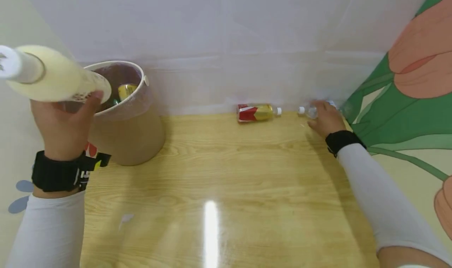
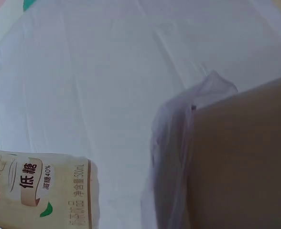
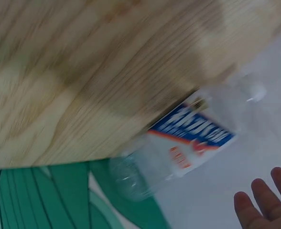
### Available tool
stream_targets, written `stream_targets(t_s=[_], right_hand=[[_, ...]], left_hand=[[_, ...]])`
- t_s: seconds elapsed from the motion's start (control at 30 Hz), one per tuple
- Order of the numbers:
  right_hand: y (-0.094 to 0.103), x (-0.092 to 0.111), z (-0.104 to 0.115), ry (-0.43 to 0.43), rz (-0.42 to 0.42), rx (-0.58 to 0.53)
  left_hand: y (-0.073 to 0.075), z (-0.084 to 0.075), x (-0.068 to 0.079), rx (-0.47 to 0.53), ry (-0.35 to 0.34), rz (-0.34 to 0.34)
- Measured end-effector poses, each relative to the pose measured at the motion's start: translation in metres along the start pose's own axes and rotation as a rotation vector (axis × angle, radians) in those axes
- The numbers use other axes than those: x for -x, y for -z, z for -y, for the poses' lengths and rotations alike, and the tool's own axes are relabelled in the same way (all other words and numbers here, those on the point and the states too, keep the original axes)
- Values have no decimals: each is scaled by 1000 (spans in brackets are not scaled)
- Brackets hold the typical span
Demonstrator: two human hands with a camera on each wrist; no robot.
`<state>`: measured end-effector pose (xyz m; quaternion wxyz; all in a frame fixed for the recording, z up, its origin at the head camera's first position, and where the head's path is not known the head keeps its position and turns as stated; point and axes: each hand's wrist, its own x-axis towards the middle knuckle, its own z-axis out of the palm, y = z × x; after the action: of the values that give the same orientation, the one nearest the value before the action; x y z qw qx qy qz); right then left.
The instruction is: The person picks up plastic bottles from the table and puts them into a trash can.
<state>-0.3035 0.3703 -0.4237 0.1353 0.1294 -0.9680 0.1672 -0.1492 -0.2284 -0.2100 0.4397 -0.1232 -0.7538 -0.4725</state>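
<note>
My left hand [image 1: 65, 123] grips a pale yellow drink bottle [image 1: 58, 73] with a white cap, tilted beside and partly over the rim of a bin [image 1: 127, 138]. The left wrist view shows the lower part of this bottle [image 2: 40, 191], its label printed with Chinese characters. On the far right, my right hand [image 1: 328, 119] reaches over a clear plastic bottle lying on its side. Seen from the right wrist, its fingers [image 3: 269, 202] are spread and apart from the clear bottle [image 3: 178, 138], which has a blue, white and orange label.
A bottle with a red label and yellow contents [image 1: 256, 113] lies on the wooden surface [image 1: 226, 162] by the back wall covering [image 1: 226, 32]. The bin is lined with a translucent bag [image 2: 171, 143] and holds a yellow item [image 1: 126, 91]. A floral panel [image 1: 406, 103] borders the right.
</note>
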Motion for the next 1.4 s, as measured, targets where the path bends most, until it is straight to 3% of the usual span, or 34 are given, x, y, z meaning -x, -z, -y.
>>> stream_targets(t_s=[0.1, 0.3, 0.4, 0.5, 0.73, 1.0, 1.17, 1.27, 1.4], right_hand=[[-2, -6, -16, -8, 22, 49], [-20, -8, -46, 20, 111, 131], [-28, -8, -59, 25, 107, 148], [-33, -7, -65, 31, 62, 170], [-27, 0, -62, -1, 64, 312], [-13, -1, -61, 122, 29, 349], [-10, 4, -60, 147, 26, 296], [-5, 14, -46, 191, -43, 259], [6, 31, -4, 197, -130, 150]], left_hand=[[10, 8, -13, -5, 104, -21], [28, 43, -15, 68, 428, -46], [31, 55, -14, 40, 515, 6], [30, 61, -12, -22, 548, 65], [20, 65, -9, -185, 534, 152], [19, 62, -12, -167, 522, 140], [17, 61, -13, -175, 489, 160], [14, 59, -12, -175, 472, 173], [10, 57, -10, -196, 445, 163]])
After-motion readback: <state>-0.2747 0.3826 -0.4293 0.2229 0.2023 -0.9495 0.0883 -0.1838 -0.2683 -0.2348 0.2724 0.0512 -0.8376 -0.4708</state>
